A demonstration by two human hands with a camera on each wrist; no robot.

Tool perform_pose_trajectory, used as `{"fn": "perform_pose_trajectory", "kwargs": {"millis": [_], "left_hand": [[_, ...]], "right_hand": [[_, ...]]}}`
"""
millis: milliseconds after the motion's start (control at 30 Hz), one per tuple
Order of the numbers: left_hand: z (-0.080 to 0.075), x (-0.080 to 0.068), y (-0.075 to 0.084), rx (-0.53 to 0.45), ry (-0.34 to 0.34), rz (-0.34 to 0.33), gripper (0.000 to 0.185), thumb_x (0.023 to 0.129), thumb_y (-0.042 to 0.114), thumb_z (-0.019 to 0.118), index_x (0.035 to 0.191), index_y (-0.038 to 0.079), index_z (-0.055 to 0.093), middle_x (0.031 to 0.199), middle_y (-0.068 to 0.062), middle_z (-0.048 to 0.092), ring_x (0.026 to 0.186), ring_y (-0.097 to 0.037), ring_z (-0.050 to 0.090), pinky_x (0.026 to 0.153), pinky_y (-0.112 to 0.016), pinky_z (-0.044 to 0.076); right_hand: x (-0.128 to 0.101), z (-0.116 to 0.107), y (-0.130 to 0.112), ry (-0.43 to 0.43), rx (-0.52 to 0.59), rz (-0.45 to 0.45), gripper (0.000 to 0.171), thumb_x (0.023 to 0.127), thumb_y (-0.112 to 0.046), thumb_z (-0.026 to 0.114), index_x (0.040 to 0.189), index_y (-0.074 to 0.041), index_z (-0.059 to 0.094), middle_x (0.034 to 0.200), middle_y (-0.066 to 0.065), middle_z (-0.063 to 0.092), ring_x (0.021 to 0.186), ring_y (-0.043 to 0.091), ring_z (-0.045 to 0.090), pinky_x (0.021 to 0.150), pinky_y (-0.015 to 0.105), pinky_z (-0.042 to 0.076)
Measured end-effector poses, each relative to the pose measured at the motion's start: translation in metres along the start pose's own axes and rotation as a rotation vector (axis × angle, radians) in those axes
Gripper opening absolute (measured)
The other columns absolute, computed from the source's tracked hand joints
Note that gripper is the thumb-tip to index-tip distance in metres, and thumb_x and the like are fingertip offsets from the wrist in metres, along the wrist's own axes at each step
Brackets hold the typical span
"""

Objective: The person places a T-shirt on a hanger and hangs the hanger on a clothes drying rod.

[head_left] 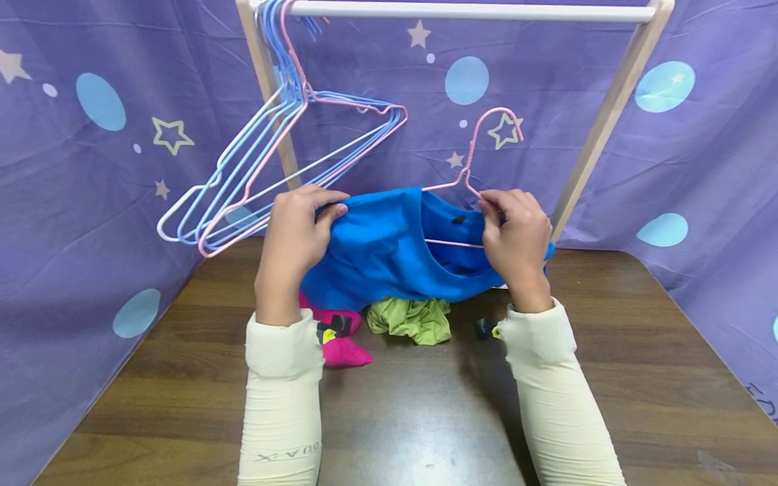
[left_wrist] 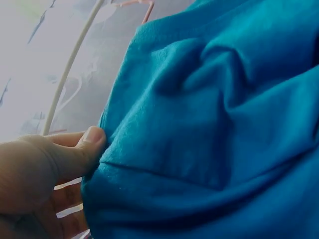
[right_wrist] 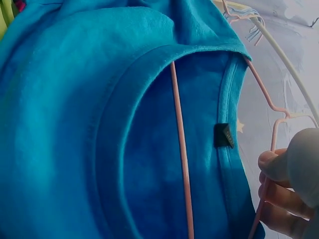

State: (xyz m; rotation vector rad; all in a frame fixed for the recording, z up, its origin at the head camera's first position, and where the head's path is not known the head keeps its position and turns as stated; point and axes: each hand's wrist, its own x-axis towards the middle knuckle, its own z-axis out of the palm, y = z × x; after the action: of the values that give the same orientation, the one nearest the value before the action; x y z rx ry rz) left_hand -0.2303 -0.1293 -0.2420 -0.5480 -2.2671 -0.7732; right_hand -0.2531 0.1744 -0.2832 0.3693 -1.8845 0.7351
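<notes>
A blue shirt [head_left: 389, 250] is held up over the wooden table [head_left: 638, 378], with a pink wire hanger [head_left: 471, 165] pushed inside its neck opening. My left hand [head_left: 300, 226] grips the shirt's left shoulder; the left wrist view shows the thumb [left_wrist: 84, 144] pinching the blue shirt [left_wrist: 209, 129]. My right hand [head_left: 513, 229] grips the hanger's right side together with the shirt collar. In the right wrist view the pink hanger's bar [right_wrist: 180, 149] crosses the neck hole, beside a black label [right_wrist: 224, 135], and my fingers [right_wrist: 274, 167] pinch the wire.
Several blue, white and pink wire hangers [head_left: 273, 155] hang at the left end of a white rail [head_left: 468, 10] on a wooden frame [head_left: 608, 115]. A magenta garment [head_left: 340, 337] and a green one [head_left: 413, 320] lie under the shirt. Purple starred curtains [head_left: 91, 169] surround the table.
</notes>
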Motion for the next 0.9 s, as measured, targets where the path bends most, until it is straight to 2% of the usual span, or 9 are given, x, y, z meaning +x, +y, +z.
{"fn": "perform_pose_trajectory", "kwargs": {"millis": [167, 333, 500, 600, 833, 900], "left_hand": [[-0.004, -0.002, -0.006, -0.031, 0.019, -0.019, 0.017, 0.096, 0.007, 0.069, 0.108, 0.0, 0.079, 0.102, -0.017, 0.075, 0.097, -0.034, 0.072, 0.091, -0.046, 0.054], [-0.009, -0.003, -0.007, -0.038, -0.018, -0.058, 0.021, 0.1, 0.01, 0.064, 0.111, -0.001, 0.077, 0.105, -0.018, 0.075, 0.099, -0.035, 0.071, 0.09, -0.047, 0.054], [-0.012, -0.004, -0.011, -0.029, -0.039, -0.085, 0.022, 0.101, 0.011, 0.061, 0.111, 0.0, 0.077, 0.108, -0.017, 0.075, 0.103, -0.033, 0.07, 0.094, -0.046, 0.053], [-0.015, -0.005, -0.013, -0.026, -0.047, -0.097, 0.021, 0.101, 0.011, 0.062, 0.111, 0.0, 0.077, 0.109, -0.016, 0.075, 0.102, -0.033, 0.07, 0.093, -0.046, 0.053], [-0.023, -0.009, -0.017, -0.031, -0.071, -0.115, 0.022, 0.102, 0.012, 0.062, 0.109, -0.002, 0.078, 0.106, -0.018, 0.076, 0.096, -0.033, 0.071, 0.087, -0.044, 0.053], [-0.026, -0.012, -0.018, -0.033, -0.081, -0.127, 0.021, 0.101, 0.012, 0.063, 0.109, -0.002, 0.078, 0.105, -0.018, 0.076, 0.093, -0.033, 0.07, 0.085, -0.044, 0.052]], "right_hand": [[0.001, -0.002, 0.003, 0.005, -0.007, -0.01, 0.015, 0.097, -0.013, 0.071, 0.099, -0.001, 0.079, 0.087, 0.017, 0.072, 0.078, 0.034, 0.063, 0.069, 0.046, 0.05], [0.001, -0.004, 0.007, 0.025, 0.006, 0.02, 0.012, 0.095, -0.011, 0.073, 0.096, -0.001, 0.079, 0.085, 0.016, 0.072, 0.076, 0.033, 0.062, 0.068, 0.045, 0.047], [0.003, -0.008, 0.01, 0.04, -0.007, 0.006, 0.01, 0.094, -0.009, 0.074, 0.095, -0.001, 0.08, 0.085, 0.016, 0.073, 0.073, 0.032, 0.062, 0.065, 0.041, 0.045], [0.004, -0.01, 0.011, 0.045, -0.021, -0.001, 0.009, 0.093, -0.009, 0.075, 0.095, -0.002, 0.08, 0.084, 0.016, 0.073, 0.072, 0.031, 0.062, 0.063, 0.04, 0.044], [0.006, -0.009, 0.012, 0.075, 0.03, 0.067, 0.007, 0.091, -0.009, 0.077, 0.092, -0.003, 0.081, 0.085, 0.014, 0.074, 0.076, 0.031, 0.064, 0.067, 0.042, 0.043], [0.006, -0.01, 0.013, 0.07, 0.029, 0.064, 0.008, 0.092, -0.009, 0.076, 0.093, -0.003, 0.081, 0.085, 0.014, 0.074, 0.077, 0.032, 0.064, 0.068, 0.043, 0.044]]}}
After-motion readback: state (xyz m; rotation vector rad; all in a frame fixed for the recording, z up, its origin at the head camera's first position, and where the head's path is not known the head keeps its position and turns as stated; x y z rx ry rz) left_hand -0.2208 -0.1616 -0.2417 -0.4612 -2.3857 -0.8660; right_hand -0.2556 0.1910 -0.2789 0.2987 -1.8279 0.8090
